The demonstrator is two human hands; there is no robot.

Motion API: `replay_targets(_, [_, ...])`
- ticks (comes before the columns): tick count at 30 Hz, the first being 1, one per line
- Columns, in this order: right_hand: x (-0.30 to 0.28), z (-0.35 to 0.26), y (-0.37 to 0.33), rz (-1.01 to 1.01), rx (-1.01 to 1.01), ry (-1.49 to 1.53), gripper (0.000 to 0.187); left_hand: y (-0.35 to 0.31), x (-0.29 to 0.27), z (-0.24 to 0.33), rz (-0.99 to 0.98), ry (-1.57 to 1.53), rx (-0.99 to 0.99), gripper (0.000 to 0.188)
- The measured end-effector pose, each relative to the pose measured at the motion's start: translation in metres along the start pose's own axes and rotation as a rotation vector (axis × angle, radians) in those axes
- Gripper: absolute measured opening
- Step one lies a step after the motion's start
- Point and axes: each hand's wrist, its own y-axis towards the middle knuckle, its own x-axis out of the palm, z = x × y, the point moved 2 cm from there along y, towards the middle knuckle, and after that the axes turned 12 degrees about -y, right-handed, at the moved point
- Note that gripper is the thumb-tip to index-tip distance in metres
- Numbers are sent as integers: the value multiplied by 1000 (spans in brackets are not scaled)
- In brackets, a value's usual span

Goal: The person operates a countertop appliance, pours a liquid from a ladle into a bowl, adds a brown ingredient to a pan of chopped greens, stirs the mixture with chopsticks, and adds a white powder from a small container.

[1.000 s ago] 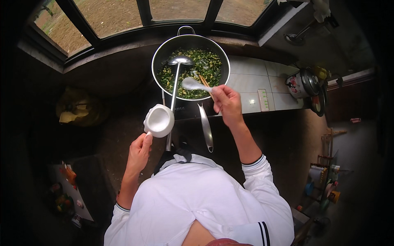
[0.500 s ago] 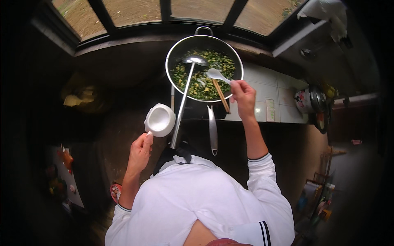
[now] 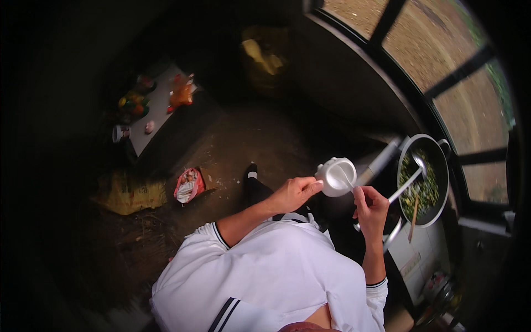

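My left hand [image 3: 296, 192] is closed on a small white jar [image 3: 327, 176] with bumpy sides, gripping it at its near side. The jar's inside looks white; its contents cannot be told apart. Pinched in my right hand [image 3: 371, 207] is a white spoon [image 3: 346, 178], its bowl end down in the jar. To the right stands a deep pan [image 3: 446, 177] of chopped green food [image 3: 423, 193]. A metal ladle [image 3: 406, 183] lies across the pan's rim with its head over the food. Wooden chopsticks [image 3: 414, 218] lean on the near side.
White tiled counter [image 3: 406, 260] runs beside the pan, under the window [image 3: 442, 61]. At the far left a low table [image 3: 157, 119] bears an orange packet [image 3: 181, 93] and jars. On the floor sit a red bag [image 3: 189, 185] and a yellow sack [image 3: 133, 191].
I have turned left, so the pan now sits at the right of view. My right hand has brought the spoon from over the pan into the jar in my left hand.
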Motion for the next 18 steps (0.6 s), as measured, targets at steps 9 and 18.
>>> replay_targets(9, [228,-119,88,-201,-259,-199,24,-29,-230,-51,239,-80,116,46])
replay_targets(18, [405,-230,163,-404,-239,-84,43,-80,-467,-103,751,-364,-53,46])
